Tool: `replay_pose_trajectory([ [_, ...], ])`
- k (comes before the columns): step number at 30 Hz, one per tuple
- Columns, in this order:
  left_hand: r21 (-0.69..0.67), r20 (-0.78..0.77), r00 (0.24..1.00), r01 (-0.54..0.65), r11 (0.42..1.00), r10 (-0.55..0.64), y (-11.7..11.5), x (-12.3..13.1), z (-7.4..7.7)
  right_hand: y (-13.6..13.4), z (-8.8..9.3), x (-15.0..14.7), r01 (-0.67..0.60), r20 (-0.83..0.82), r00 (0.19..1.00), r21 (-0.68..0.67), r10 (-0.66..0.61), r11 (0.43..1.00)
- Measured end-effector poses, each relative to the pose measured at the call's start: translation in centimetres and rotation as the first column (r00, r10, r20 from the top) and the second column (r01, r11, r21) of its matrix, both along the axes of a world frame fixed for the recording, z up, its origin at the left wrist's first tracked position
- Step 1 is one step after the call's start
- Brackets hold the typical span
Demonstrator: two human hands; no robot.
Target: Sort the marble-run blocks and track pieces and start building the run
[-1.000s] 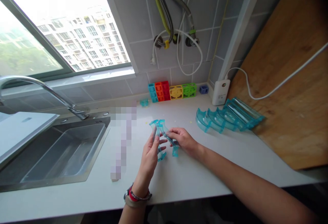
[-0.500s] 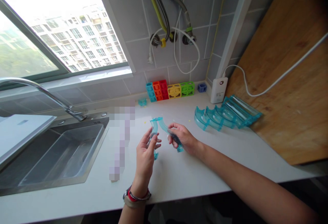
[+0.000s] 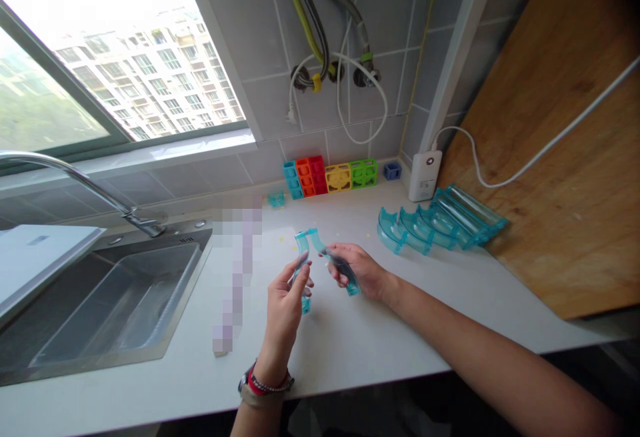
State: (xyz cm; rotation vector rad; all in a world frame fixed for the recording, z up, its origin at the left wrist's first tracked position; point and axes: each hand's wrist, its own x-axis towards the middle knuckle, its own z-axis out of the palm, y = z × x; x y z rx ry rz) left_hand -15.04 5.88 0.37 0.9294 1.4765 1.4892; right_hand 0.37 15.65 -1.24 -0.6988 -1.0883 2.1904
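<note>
My left hand is closed round a curved, see-through teal track piece, thumb on the near side. In my right hand is a second curved teal track piece, gripped near its middle. Both pieces are held over the white counter. Their far ends come close together in front of me, and I cannot tell whether they touch. The near ends spread apart below my fingers. Parts of both pieces are hidden by my fingers.
More curved teal pieces and straight teal pieces lie on the right, by a wooden board and white power bank. Coloured blocks line the wall; a small teal piece sits nearby. At left is a sink.
The far ends of the two curved pieces have shifted slightly against each other. My right fingers have moved a little along their piece. Both hands keep their hold.
</note>
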Motion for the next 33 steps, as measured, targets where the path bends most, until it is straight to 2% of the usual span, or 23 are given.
replay_pose_trajectory([
  [5,0.066,0.094,0.993,-0.076,0.995,0.070,0.0,0.0,0.0,-0.2,0.9,0.4,-0.135,-0.129,0.981,0.068,0.143,0.988],
  [8,0.096,0.129,0.986,-0.120,0.988,0.107,0.0,0.0,0.2,-0.1,0.8,0.5,-0.192,-0.103,0.973,0.130,0.206,0.973],
  [12,0.192,0.187,0.942,-0.312,0.930,0.278,0.2,-0.3,0.8,-0.1,0.3,0.3,-0.278,-0.058,0.954,0.189,0.293,0.942],
  [14,0.189,0.225,0.919,-0.366,0.911,0.323,0.3,-0.5,1.1,-0.2,0.2,0.2,-0.250,-0.090,0.959,0.178,0.269,0.952],
  [16,0.148,0.258,0.918,-0.345,0.927,0.300,0.3,-0.5,1.2,-0.2,0.3,0.0,-0.152,-0.112,0.979,0.136,0.168,0.979],
  [19,0.129,0.254,0.943,-0.253,0.959,0.215,0.3,-0.2,0.9,0.0,0.3,-0.1,0.007,-0.077,0.997,0.064,-0.002,0.998],
  [24,0.148,0.092,0.987,-0.142,0.979,0.129,0.1,0.0,-0.1,0.4,-0.1,-0.4,0.165,-0.015,0.986,0.081,-0.164,0.983],
  [28,0.128,0.003,0.995,-0.096,0.987,0.096,0.1,-0.2,-0.5,0.0,-0.4,-0.8,0.114,-0.021,0.993,0.097,-0.112,0.989],
  [31,0.130,-0.011,0.995,-0.094,0.987,0.096,0.1,-0.2,-0.5,-0.3,-0.4,-0.8,0.045,-0.102,0.994,0.076,-0.037,0.996],
  [33,0.129,-0.010,0.996,-0.091,0.987,0.093,0.1,-0.2,-0.4,-0.3,-0.2,-0.7,0.042,-0.148,0.988,0.054,-0.033,0.998],
])
